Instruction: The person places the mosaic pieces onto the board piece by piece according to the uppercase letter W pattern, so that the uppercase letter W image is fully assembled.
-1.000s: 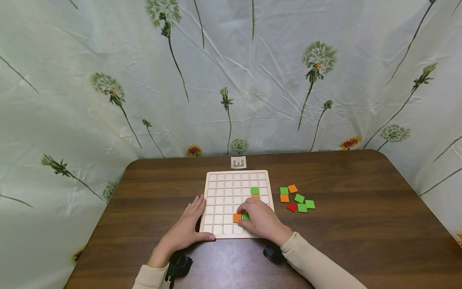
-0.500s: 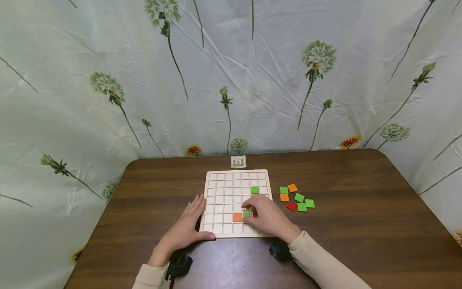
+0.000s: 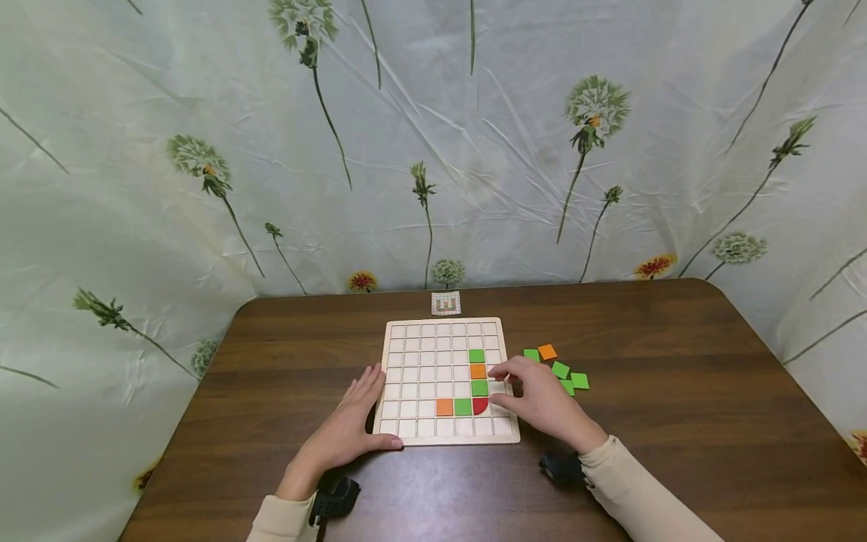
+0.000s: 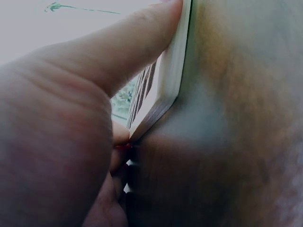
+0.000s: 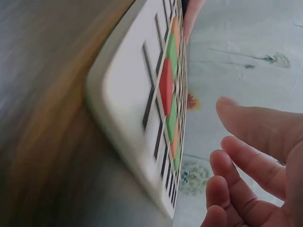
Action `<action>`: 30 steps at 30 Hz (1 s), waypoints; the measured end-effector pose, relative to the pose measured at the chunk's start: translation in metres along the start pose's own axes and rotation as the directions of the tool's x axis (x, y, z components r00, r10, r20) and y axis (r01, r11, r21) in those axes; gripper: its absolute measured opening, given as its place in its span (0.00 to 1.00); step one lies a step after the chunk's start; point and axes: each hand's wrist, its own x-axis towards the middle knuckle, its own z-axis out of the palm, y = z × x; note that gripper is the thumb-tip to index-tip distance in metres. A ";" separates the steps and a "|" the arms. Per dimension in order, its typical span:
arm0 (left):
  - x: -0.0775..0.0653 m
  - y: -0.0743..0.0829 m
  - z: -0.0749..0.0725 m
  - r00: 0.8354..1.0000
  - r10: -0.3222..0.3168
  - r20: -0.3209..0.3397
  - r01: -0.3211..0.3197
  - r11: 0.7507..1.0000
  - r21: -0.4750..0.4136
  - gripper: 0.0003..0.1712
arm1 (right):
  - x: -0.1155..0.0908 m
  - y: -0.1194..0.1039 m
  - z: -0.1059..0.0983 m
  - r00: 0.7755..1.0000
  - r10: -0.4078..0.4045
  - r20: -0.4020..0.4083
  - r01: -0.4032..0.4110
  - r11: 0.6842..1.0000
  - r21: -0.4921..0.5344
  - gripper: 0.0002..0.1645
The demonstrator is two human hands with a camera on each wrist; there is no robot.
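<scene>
A pale wooden grid board (image 3: 412,358) lies on the table. My left hand (image 3: 347,425) rests along its left edge, fingers straight and thumb on the front corner. That thumb (image 4: 142,40) lies on the rim in the left wrist view. Set in the cells are an orange tile (image 3: 444,407), a green tile (image 3: 463,407) and a red piece with one rounded corner (image 3: 480,406). A column of green and orange tiles runs away from the red piece. Over the board's right edge hovers my right hand (image 3: 545,395), thumb and fingers apart, holding nothing; the right wrist view shows them spread.
Right of the board lie loose tiles, among them an orange tile (image 3: 547,352) and a green tile (image 3: 579,381); my right hand hides some. A small pattern card (image 3: 446,303) sits behind the board. A patterned curtain (image 3: 379,150) stands behind the table (image 3: 643,339).
My right hand has let go over the board and moved right, uncovering the red piece and the tiles around it. The left hand stays in place.
</scene>
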 end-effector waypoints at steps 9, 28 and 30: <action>0.000 0.000 0.000 1.000 0.000 0.002 0.000 1.000 -0.003 0.71 | -0.014 0.021 -0.012 0.998 0.058 -0.021 -0.059 0.998 -0.025 0.19; 0.000 0.000 0.000 1.000 -0.005 0.002 0.005 1.000 0.007 0.71 | -0.038 0.054 -0.044 0.993 0.083 -0.081 -0.092 0.989 -0.116 0.19; 0.000 0.000 0.000 1.000 -0.004 0.001 0.004 1.000 0.008 0.71 | -0.039 0.056 -0.045 0.992 0.099 -0.076 -0.108 0.986 -0.125 0.19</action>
